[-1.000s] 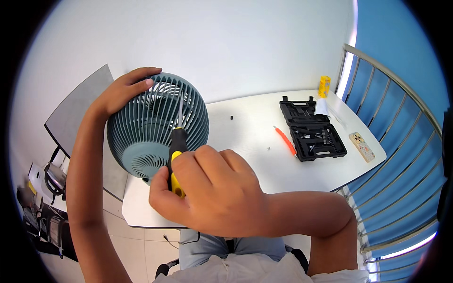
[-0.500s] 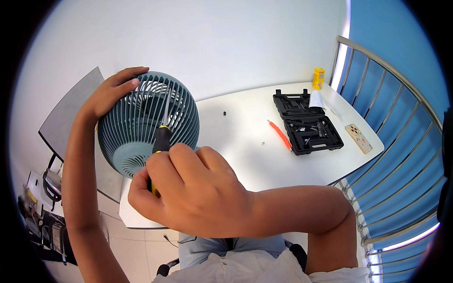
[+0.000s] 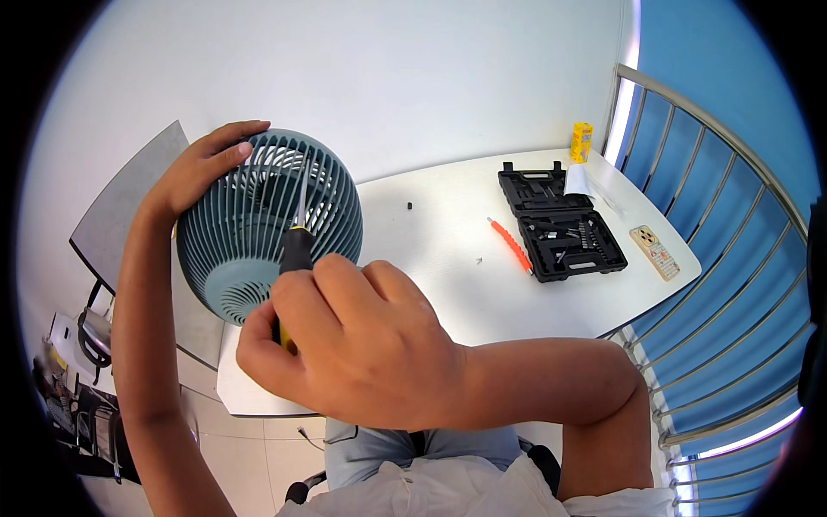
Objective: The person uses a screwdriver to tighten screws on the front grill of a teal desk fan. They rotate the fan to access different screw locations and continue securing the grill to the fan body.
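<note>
A dark green fan (image 3: 226, 280) with a round slatted grille stands at the left end of the white table. Against the upper left of its grille rests my left hand (image 3: 200, 168), fingers curved over the rim and holding it steady. My right hand (image 3: 362, 345) is closed around the black and yellow handle of a screwdriver (image 3: 297, 250). The long metal shaft points away from me across the slats, its tip near the upper part of the grille. Whether the tip sits in a screw I cannot tell.
On the white table (image 3: 439, 284) lie a small black piece (image 3: 409, 206), tiny screws (image 3: 479, 260), an orange flexible shaft (image 3: 511, 245), an open black tool case (image 3: 573, 241) and a phone (image 3: 655, 252). A yellow box (image 3: 581, 143) stands at the back. Metal railing (image 3: 715, 142) borders the right.
My right hand has turned slightly around the screwdriver handle, with the knuckles a little higher. My left hand stays on the fan.
</note>
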A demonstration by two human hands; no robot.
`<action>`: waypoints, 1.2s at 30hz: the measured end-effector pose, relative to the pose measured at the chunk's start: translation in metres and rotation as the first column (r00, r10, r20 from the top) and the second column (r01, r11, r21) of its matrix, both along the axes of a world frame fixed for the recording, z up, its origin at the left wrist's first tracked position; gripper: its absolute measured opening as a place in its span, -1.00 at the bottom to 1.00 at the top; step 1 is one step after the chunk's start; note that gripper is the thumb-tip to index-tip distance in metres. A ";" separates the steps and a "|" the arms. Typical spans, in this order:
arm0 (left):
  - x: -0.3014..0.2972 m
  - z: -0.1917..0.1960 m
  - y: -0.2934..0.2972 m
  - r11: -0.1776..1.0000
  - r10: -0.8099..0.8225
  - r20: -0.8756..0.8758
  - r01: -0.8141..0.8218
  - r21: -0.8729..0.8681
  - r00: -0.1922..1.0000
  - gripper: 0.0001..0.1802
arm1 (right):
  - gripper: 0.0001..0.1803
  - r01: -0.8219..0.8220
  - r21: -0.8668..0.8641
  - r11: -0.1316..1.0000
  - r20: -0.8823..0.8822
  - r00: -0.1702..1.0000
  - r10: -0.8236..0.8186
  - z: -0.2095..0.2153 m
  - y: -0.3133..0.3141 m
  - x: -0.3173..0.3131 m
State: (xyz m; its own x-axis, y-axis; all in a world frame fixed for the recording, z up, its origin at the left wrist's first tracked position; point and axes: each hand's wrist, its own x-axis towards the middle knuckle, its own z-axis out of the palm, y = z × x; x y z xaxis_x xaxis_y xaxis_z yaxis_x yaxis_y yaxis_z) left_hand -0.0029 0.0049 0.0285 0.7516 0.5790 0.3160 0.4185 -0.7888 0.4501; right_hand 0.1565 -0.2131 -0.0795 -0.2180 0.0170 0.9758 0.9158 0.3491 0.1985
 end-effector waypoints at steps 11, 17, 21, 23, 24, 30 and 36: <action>0.000 0.000 0.000 1.000 0.002 -0.001 -0.002 -0.019 1.000 -0.40 | -0.84 0.016 -0.017 1.000 0.006 1.000 -0.016 0.000 0.000 -0.001; 0.000 0.000 0.000 1.000 0.000 -0.005 0.000 0.009 1.000 -0.40 | -0.84 0.018 -0.014 1.000 -0.003 1.000 -0.018 0.001 0.000 -0.003; -0.001 0.000 0.000 1.000 0.001 -0.001 -0.001 -0.004 1.000 -0.40 | -0.84 0.004 -0.017 1.000 -0.024 1.000 -0.005 0.001 0.000 -0.004; -0.001 0.000 0.000 1.000 0.002 -0.003 -0.002 -0.004 1.000 -0.40 | -0.84 0.008 -0.018 1.000 -0.017 1.000 -0.008 0.001 -0.001 -0.004; -0.001 0.000 0.001 1.000 0.006 -0.005 -0.006 -0.001 1.000 -0.40 | -0.84 0.009 -0.018 1.000 -0.016 1.000 -0.010 0.000 -0.002 -0.003; -0.002 0.000 0.001 1.000 0.005 -0.007 -0.005 0.013 1.000 -0.38 | -0.84 0.019 -0.021 1.000 -0.002 1.000 -0.019 0.000 -0.002 -0.002; -0.001 -0.001 0.000 1.000 0.014 0.001 -0.014 -0.003 1.000 -0.39 | -0.84 0.024 -0.006 1.000 -0.009 1.000 -0.024 0.001 0.000 -0.003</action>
